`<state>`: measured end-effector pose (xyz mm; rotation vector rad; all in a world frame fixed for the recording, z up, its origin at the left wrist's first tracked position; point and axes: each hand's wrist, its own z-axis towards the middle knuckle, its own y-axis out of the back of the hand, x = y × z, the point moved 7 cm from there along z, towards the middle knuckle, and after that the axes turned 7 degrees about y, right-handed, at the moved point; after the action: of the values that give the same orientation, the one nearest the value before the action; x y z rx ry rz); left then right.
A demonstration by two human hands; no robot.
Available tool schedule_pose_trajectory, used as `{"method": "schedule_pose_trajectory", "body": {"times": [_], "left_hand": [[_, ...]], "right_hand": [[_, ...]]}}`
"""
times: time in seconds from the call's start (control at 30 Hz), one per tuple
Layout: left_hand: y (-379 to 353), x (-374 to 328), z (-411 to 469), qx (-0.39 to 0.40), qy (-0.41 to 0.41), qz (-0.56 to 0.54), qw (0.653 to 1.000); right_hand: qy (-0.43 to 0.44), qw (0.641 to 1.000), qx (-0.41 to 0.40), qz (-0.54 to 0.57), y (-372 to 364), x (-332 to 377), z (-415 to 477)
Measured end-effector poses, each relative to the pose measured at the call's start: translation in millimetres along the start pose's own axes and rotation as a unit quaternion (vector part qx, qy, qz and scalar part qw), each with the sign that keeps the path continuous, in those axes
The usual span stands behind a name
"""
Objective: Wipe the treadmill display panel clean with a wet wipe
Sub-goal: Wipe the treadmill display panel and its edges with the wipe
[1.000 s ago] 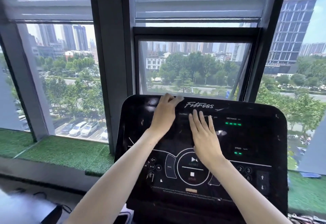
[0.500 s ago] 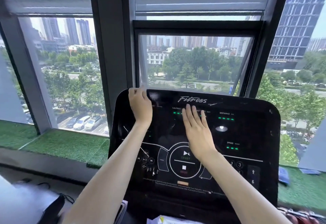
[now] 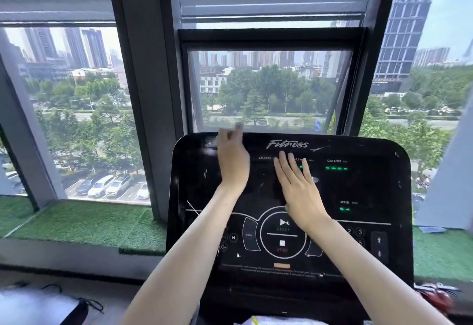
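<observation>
Head view: the left hand (image 3: 233, 165) hovers, blurred, over the top left of the treadmill display panel (image 3: 371, 189), fingers loosely straight and reaching past its upper edge, nothing visibly held. Just to its right, the right hand (image 3: 300, 191) lies flat on the panel's middle, fingers straight and together, palm down above the start button (image 3: 282, 224). No wet wipe shows in either hand; whether one lies beneath the right palm I cannot tell. This looks like the wiping step, mid-panel. Next, the strokes would need to carry rightward to the green readouts (image 3: 336, 168) and down over the buttons, pressing lightly so nothing triggers.
</observation>
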<state>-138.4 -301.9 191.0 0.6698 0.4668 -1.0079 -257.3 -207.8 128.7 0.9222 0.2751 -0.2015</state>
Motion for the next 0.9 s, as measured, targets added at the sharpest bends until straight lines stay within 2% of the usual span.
{"method": "schedule_pose_trajectory", "body": {"times": [0.07,0.1,0.13,0.17,0.23,0.3,0.33,0.37,0.43,0.5,0.53,0.63,0.7,0.73,0.83,0.9], "left_hand": [[-25.1,-25.2,-15.1,0.114,-0.13,0.039,0.984],[-27.6,-25.1,-15.4,0.135,-0.157,0.047,0.977],[-21.3,-17.9,-9.3,0.122,-0.149,0.038,0.981],[-9.3,-6.0,-0.9,0.083,-0.112,0.017,0.99],[21.6,27.9,12.2,-0.041,0.011,-0.05,0.998],[40.5,53.5,10.8,-0.142,0.12,-0.098,0.978],[39.8,52.9,10.1,-0.148,0.137,-0.099,0.974],[32.7,41.8,9.8,-0.119,0.115,-0.082,0.983],[8.0,7.9,1.2,-0.005,-0.011,-0.034,0.999],[-4.9,-6.8,-6.7,0.058,-0.105,-0.012,0.993],[-2.4,-3.9,-3.7,0.046,-0.097,-0.019,0.994],[15.4,22.6,3.1,-0.078,0.071,-0.093,0.99],[9.6,16.9,-5.7,-0.124,0.125,-0.082,0.981],[-1.6,1.5,-9.8,-0.106,0.105,-0.059,0.987],[-45.3,-56.5,-29.9,0.037,-0.032,0.01,0.999],[-50.0,-67.5,-32.3,0.072,-0.082,0.033,0.994]], "right_hand": [[0.002,1.0,0.004,0.004,1.1,-2.0,-0.9],[0.003,1.0,0.004,0.006,1.5,-2.5,-1.2],[0.002,1.0,0.004,0.007,1.4,-2.7,-1.8],[0.0,1.0,0.005,0.012,0.8,-2.3,-1.6],[-0.008,1.0,0.006,0.026,-0.5,-1.2,-0.9],[-0.016,0.999,0.007,0.036,-2.1,0.2,-0.4],[-0.018,0.999,0.008,0.039,-2.4,0.3,-0.8],[-0.019,0.999,0.006,0.043,-2.1,-0.4,-1.5],[-0.015,0.999,0.001,0.049,-1.6,-2.1,-2.5],[-0.004,0.999,-0.005,0.049,-0.8,-2.7,-3.1],[-0.001,0.999,-0.008,0.048,-0.2,-2.4,-3.1],[0.004,0.999,0.002,0.048,0.6,-1.3,-2.4],[0.02,0.999,0.011,0.044,3.0,-1.6,-1.9],[0.036,0.999,0.007,0.041,4.7,-2.8,-1.6],[0.075,0.995,-0.012,0.058,11.9,-17.0,-7.2],[0.073,0.995,-0.021,0.059,15.0,-33.2,-20.1]]}}
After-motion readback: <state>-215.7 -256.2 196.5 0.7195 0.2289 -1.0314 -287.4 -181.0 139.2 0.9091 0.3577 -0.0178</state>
